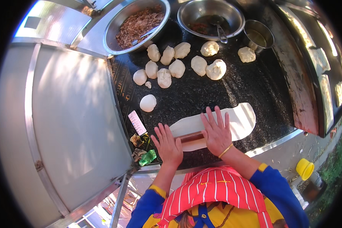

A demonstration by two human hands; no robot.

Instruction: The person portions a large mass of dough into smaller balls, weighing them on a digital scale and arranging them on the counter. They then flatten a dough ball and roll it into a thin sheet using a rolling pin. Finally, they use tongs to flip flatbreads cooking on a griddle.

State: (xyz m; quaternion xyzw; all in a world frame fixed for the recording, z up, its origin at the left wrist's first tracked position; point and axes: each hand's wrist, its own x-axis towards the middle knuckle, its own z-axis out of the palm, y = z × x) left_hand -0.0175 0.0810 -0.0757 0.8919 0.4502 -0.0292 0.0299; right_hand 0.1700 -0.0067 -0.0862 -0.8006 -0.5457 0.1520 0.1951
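A long, thin sheet of dough (239, 122) lies on the dark speckled countertop (185, 99) in front of me. Across it rests a wooden rolling pin (191, 137), its middle showing between my hands. My left hand (168, 146) lies flat over the pin's left end, fingers spread. Over the right end is my right hand (218, 134), palm down with fingers apart and reaching over the dough. Both palms hide the pin's ends. A smooth round dough ball (148, 103) sits to the left beyond the sheet. Several rougher dough balls (164, 78) are grouped farther back.
A steel bowl of minced filling (109, 42) and another steel bowl with a ladle (185, 28) stand at the back, beside a steel container of liquid (258, 37). A griddle with flat dough pieces (325, 97) borders the right. A green bottle (148, 157) and printed card (137, 123) lie left.
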